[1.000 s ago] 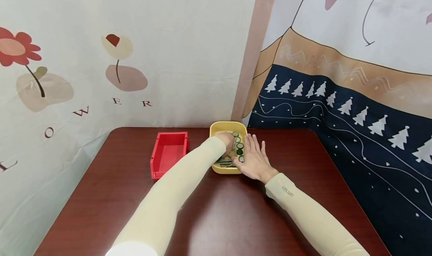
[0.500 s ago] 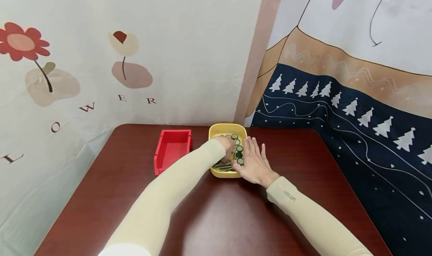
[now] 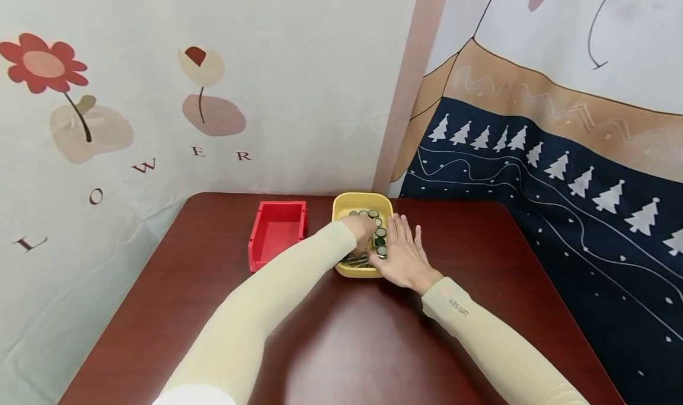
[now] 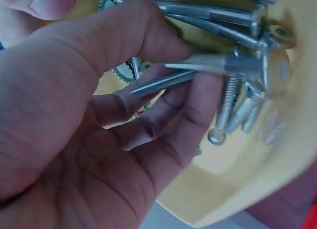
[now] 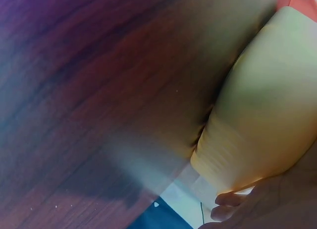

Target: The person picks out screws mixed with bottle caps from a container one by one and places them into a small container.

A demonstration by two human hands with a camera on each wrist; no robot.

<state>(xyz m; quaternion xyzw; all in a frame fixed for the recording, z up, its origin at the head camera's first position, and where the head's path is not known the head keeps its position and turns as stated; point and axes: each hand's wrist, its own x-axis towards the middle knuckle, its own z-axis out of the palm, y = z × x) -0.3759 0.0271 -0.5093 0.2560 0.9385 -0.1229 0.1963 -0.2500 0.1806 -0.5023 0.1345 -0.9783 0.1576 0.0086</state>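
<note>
A yellow box (image 3: pixel 344 200) holds several metal bolts (image 4: pixel 213 13) and green-rimmed bottle caps (image 3: pixel 381 232). My left hand (image 3: pixel 361 230) reaches down into it. In the left wrist view, the left thumb and forefinger pinch a bolt (image 4: pixel 242 65), its wide flat head towards the box wall. Another bolt (image 4: pixel 163 84) lies across the fingers; whether they grip it cannot be seen. Flat against the box's right side, my right hand (image 3: pixel 402 255) rests with straight fingers, the thumb at the near rim. The right wrist view shows this hand only partly, beside the yellow wall (image 5: pixel 267 100).
To the left of the yellow box stands a red open-fronted bin (image 3: pixel 277 239) on the dark brown table (image 3: pixel 341 345). Printed cloth (image 3: pixel 299 96) hangs behind the table's far edge, and a navy cloth with trees (image 3: pixel 533 179) hangs along the right.
The yellow box has slid slightly left and nearer, the right hand staying against it. My left hand has stayed inside the box with small shifts. The head view has turned a little.
</note>
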